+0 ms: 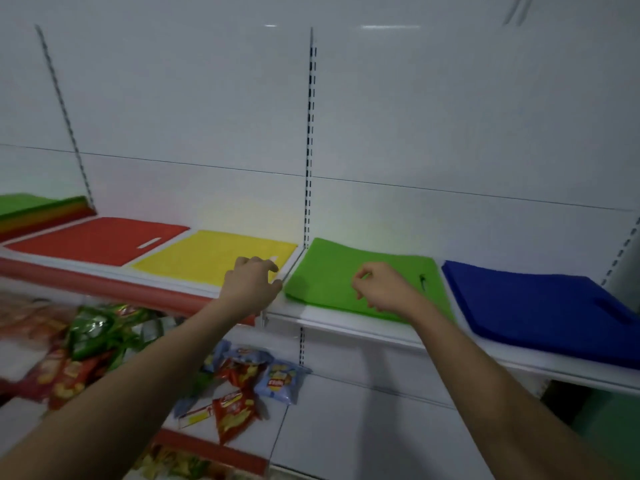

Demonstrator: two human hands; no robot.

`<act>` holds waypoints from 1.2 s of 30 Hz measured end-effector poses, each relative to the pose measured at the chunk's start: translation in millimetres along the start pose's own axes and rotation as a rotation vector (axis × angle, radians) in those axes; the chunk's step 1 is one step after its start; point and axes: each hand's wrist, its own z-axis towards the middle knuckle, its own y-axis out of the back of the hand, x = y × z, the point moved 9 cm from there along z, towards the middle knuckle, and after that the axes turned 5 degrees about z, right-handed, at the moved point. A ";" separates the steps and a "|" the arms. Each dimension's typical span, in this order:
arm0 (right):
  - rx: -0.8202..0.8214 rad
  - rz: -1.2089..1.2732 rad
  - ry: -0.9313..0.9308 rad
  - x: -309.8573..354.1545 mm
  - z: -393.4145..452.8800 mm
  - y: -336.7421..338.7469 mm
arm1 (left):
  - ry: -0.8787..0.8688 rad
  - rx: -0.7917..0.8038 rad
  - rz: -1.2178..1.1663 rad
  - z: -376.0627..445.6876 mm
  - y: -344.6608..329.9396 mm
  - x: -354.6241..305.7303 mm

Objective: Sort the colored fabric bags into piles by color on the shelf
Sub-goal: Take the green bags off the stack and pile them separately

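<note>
Beneath the right hand (382, 289), curled fingers (360, 273) hover over green bags (325, 271).

Place: a shop.
Shelf: a long white metal shelf (349, 315) runs just under the fingers (266, 263), like the ones in a store.
Back wall: smooth white panels stand behind the fingers.
Rails: tall metal strips with rows of little slots (310, 140) go up the wall beyond the fingers, so shelves can hook in.
Edge strip: a red strip (114, 289) lines the shelf front, left of the fingers, where price tags go in shops.
Snacks: many bags of chips (239, 375), red, green and pale blue, lie on a lower shelf below the fingers.
Bags: flat fabric bags (214, 254) lie in piles by color beside the fingers.
</note>
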 end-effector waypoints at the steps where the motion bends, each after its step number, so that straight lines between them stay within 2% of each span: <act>1: 0.064 0.014 0.043 14.7 -2.5 -21.1 | 0.036 -0.019 0.037 -11.6 6.5 10.7; 4: 0.223 0.065 0.184 58.0 -15.1 -85.3 | 0.138 -0.026 0.086 -50.7 27.2 50.1; 8: 0.332 0.097 0.341 119.3 -34.3 -148.2 | 0.255 -0.052 0.085 -101.6 65.7 106.5; 13: 0.365 0.051 0.510 207.0 -52.9 -191.4 | 0.417 -0.162 0.086 -154.5 123.4 173.7; 17: 0.370 0.020 0.617 272.0 -68.4 -224.0 | 0.539 -0.166 0.071 -195.4 151.3 235.3; 27: 0.468 -0.032 0.702 414.3 -106.3 -363.3 | 0.747 -0.166 0.147 -275.4 211.9 408.4; 36: 0.563 -0.084 0.724 509.4 -120.4 -500.9 | 0.763 -0.124 0.130 -305.2 234.3 542.8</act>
